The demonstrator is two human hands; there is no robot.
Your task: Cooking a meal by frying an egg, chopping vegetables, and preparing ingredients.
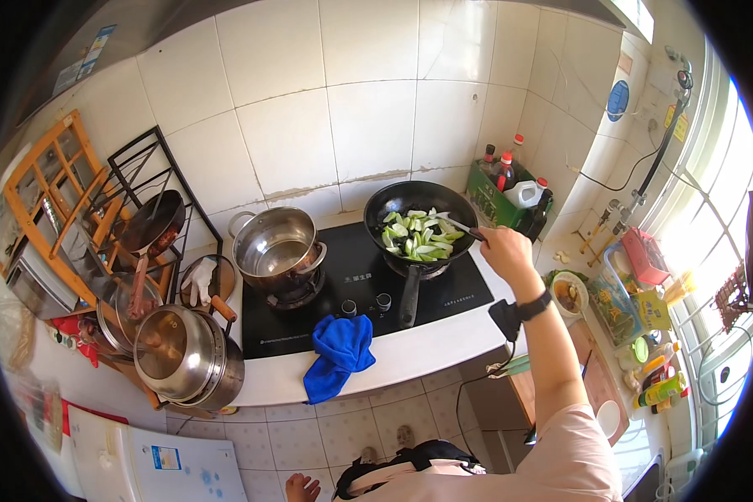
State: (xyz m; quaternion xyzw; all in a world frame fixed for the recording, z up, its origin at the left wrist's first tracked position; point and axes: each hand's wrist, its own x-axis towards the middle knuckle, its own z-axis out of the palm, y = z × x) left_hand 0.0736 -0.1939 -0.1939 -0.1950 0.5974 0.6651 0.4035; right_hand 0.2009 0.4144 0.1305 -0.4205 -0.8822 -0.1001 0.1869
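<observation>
My right hand [506, 256] is closed around the dark handle of a metal spatula [455, 221]. The spatula's blade rests among pale-green vegetable slices [417, 235] in a black wok [386, 204]. Dark pieces lie between the slices. The wok sits on the right burner of a black glass gas hob [345, 251], its handle pointing towards me. At the bottom edge my left hand [302, 488] hangs low beside my body, fingers slightly apart and holding nothing. An open two-handled steel pot [275, 241] stands on the left burner.
A blue cloth [340, 357] drapes over the counter's front edge. Left of the hob are a lidded steel steamer pot [176, 354] and a rack holding a frying pan [154, 223]. Bottles fill a green box [496, 194] behind the wok. A bowl [568, 293] stands to the right.
</observation>
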